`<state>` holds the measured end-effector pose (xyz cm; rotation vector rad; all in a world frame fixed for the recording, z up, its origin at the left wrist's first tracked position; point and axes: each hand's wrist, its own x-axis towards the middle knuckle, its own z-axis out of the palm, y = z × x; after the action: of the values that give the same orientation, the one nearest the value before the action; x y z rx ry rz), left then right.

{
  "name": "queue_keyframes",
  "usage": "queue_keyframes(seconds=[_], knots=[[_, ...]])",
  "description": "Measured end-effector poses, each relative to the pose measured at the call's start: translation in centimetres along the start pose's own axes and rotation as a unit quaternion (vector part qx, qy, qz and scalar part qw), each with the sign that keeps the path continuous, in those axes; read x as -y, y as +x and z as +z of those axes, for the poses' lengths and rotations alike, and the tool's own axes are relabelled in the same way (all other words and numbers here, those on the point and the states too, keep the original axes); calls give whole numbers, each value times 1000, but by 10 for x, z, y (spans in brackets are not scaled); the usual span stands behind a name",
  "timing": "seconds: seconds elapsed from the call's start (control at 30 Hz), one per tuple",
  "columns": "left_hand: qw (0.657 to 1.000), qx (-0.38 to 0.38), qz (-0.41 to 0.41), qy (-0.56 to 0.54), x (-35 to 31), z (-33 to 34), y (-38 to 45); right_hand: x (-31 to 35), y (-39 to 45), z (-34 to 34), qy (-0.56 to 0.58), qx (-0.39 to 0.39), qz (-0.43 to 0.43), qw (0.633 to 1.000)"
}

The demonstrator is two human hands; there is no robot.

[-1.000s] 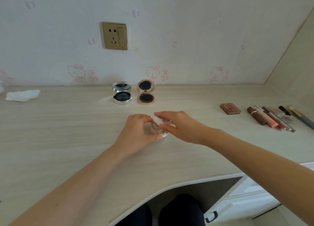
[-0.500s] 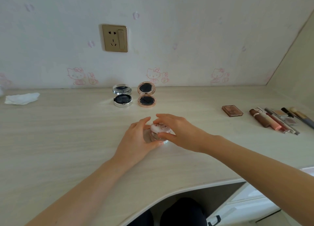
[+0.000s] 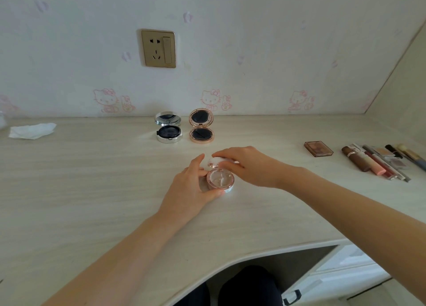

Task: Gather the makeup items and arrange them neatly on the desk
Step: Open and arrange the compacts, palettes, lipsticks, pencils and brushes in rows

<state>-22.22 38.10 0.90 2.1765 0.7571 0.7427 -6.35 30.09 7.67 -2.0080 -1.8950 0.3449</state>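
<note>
Pink round compact: the small rose-gold-rimmed plastic compact [image 3: 220,181] sits on the pale wood-grain desk [image 3: 92,179] at centre frame, its base flat and its clear inner disc facing up
Compact lid: white-topped lid [image 3: 216,161] tipped up at the far edge, opening toward the camera
Left hand [image 3: 192,190]: fingers curl round the base's left side, thumb at its near edge
Right hand [image 3: 249,166]: fingertips pinch the lid from above
Silver round compact [image 3: 168,127]: glossy metal, open, mirror upright, dark pad, upper centre
Gold round compact [image 3: 201,126]: open just beside it, to the right
Brown square palette [image 3: 318,148]: clear lid, flat, right of frame
Tubes and brushes [image 3: 378,160]: slim, lying side by side, long axes slanting toward lower right
Writing: none readable
</note>
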Motion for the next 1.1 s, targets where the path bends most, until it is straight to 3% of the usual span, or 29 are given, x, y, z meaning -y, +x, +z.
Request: queue_keyframes(seconds=[0.2, 0.53, 0.63, 0.8, 1.1], knots=[[1000, -1, -9, 15, 1, 0, 0, -2, 14, -7, 1, 42, 55, 998], [998, -2, 0, 62, 1, 2, 0, -4, 22, -9, 14, 56, 76, 995], [998, -4, -2, 64, 3, 3, 1, -5, 16, -4, 43, 18, 70, 996], [998, -14, 1, 55, 5, 4, 1, -11, -16, 21, 54, -113, 100, 987], [999, -34, -29, 3, 7, -3, -4, -7, -50, 55, 23, -141, 138, 980]])
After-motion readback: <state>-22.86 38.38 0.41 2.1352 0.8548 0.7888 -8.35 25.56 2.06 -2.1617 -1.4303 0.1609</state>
